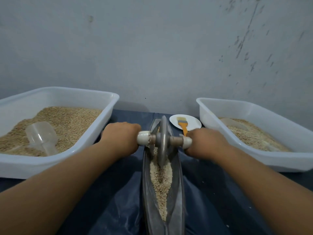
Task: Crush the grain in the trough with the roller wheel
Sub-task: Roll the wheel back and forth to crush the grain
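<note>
A long, narrow metal trough (pixel 146 192) runs away from me down the middle of the dark blue cloth. Pale grain (pixel 160 182) lies along its bottom, with a furrow down the centre. A grey metal roller wheel (pixel 163 141) stands upright in the far part of the trough, its edge in the grain. An axle with wooden handles and white end pieces passes through the wheel. My left hand (pixel 121 139) grips the left handle. My right hand (pixel 205 143) grips the right handle.
A white tub (pixel 94 141) of tan grain with a clear plastic scoop (pixel 41 135) stands on the left. Another white tub (pixel 218 122) of paler grain stands on the right. A small white plate (pixel 193 123) carries an orange-handled brush (pixel 183 125) behind the trough. A grey wall rises close behind.
</note>
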`<state>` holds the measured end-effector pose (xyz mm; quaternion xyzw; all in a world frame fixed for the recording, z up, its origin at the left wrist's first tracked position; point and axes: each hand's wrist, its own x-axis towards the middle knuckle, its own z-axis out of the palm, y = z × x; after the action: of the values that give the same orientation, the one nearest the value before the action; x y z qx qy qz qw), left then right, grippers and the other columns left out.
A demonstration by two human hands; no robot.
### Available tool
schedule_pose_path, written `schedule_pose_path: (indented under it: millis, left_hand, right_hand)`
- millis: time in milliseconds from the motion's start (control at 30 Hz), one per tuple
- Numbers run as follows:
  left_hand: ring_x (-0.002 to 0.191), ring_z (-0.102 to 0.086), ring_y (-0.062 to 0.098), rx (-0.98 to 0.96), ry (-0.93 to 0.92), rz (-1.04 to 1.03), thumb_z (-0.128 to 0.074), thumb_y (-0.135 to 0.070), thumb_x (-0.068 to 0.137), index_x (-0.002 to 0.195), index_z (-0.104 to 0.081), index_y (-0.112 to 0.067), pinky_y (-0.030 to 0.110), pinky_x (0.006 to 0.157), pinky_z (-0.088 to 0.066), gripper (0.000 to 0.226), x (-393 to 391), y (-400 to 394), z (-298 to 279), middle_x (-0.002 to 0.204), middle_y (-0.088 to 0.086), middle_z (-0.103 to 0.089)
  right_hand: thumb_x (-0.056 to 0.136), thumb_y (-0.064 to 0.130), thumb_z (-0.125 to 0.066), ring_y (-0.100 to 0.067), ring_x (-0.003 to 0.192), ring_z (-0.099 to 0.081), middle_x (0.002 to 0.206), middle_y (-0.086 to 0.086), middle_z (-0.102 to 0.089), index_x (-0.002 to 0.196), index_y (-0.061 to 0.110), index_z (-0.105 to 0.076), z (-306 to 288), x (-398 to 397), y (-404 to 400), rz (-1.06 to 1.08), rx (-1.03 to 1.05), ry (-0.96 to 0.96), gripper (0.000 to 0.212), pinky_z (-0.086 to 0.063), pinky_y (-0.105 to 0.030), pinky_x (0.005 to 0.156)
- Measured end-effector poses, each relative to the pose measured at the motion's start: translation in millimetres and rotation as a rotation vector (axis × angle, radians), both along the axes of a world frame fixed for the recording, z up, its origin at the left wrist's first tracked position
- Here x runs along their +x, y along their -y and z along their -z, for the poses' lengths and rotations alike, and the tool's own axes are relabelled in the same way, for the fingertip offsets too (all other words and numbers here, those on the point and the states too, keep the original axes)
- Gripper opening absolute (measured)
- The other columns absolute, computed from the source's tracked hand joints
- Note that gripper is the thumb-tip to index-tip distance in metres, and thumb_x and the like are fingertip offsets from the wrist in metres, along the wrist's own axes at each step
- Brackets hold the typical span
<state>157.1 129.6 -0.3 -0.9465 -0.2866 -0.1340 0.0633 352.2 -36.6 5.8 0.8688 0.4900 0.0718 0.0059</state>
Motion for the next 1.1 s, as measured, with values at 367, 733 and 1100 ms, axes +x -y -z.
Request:
schedule_pose_path:
  millis: [367,733,1100]
  left_hand:
    - [0.063,-0.05,0.008,-0.063,-0.048,0.005,-0.064,-0.045,0.076,0.072,-0.046,-0.034,0.028,0.058,-0.039,0.022,0.3,-15.1,6.4,0.068,-0.012,-0.053]
    - [0.069,-0.055,0.01,-0.115,-0.067,0.001,-0.07,-0.042,0.074,0.08,-0.056,-0.034,0.029,0.065,-0.045,0.018,16.6,-24.0,2.4,0.074,-0.011,-0.059]
    - [0.065,-0.053,0.01,0.017,-0.009,-0.055,-0.063,-0.038,0.074,0.072,-0.044,-0.035,0.026,0.056,-0.039,0.02,-6.3,-6.3,17.8,0.068,-0.01,-0.054]
  right_hand:
    - [0.072,0.052,-0.055,-0.009,0.055,-0.051,0.062,0.009,-0.055,0.066,0.03,-0.049,4.1,5.6,-2.8,-0.034,0.027,0.085,0.023,-0.036,-0.024,0.048]
    - [0.068,0.052,-0.056,-0.008,0.057,-0.048,0.066,0.01,-0.054,0.069,0.03,-0.051,3.0,9.1,-12.0,0.016,0.025,0.067,0.023,-0.032,-0.023,0.05]
    - [0.062,0.047,-0.06,-0.01,0.055,-0.057,0.059,0.008,-0.059,0.07,0.028,-0.058,-5.3,-0.2,-4.7,-0.038,-0.096,-0.072,0.021,-0.037,-0.023,0.049]
